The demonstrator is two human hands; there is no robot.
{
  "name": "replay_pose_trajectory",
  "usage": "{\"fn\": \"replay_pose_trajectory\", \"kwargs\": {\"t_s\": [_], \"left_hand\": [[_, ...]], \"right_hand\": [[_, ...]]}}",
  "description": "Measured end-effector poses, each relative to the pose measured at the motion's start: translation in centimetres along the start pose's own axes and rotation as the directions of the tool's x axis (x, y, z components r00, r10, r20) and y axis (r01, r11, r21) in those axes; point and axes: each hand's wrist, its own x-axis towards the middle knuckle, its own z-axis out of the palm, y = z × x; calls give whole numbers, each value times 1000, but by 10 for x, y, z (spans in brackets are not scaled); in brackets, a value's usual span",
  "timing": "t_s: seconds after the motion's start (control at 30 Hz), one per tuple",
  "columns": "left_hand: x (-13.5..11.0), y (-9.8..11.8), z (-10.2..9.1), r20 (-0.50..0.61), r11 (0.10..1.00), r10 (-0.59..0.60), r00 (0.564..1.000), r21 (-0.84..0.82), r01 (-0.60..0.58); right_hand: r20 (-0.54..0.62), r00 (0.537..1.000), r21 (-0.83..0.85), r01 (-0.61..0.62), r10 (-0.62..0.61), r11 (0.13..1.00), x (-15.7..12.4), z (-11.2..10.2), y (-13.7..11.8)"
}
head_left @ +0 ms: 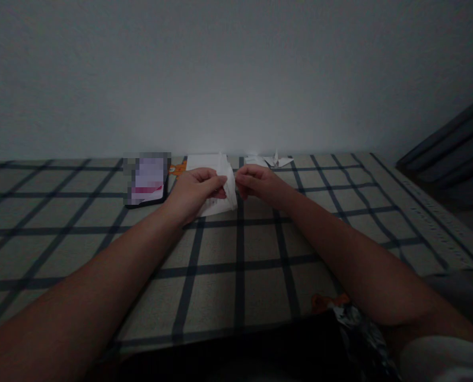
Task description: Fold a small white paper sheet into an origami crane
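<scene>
My left hand (199, 191) pinches a folded piece of white paper (230, 185) between thumb and fingers, just above the tablecloth. The paper stands tilted, with a narrow pointed top and a wider lower end. Close to its right edge is my right hand (256, 183), fingers curled and pressed together. Whether those fingertips grip the paper's edge or anything small is hidden. Under and behind my left hand lies a flat white sheet (207, 160), partly covered. Beyond my right hand sits a folded white paper crane (277, 160).
Left of my left hand, a phone (149, 178) in a dark case lies face up, its screen blurred. An orange item (177, 168) shows beside it. A checked tablecloth (256, 244) reaches the grey wall (236, 74). At the near edge is another orange item (327, 302).
</scene>
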Motion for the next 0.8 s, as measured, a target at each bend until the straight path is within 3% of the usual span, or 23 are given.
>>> {"fn": "replay_pose_trajectory", "kwargs": {"t_s": [0.23,0.5,0.8], "left_hand": [[-3,-2,0,82,995,39,996,90,-46],[-6,3,1,49,991,19,999,131,-26],[-2,0,0,52,996,-15,999,86,10]], "right_hand": [[8,996,-37,-94,94,995,-2,2,-5],[-65,993,76,-97,102,992,1,0,2],[-121,988,66,-85,93,994,1,-1,1]]}}
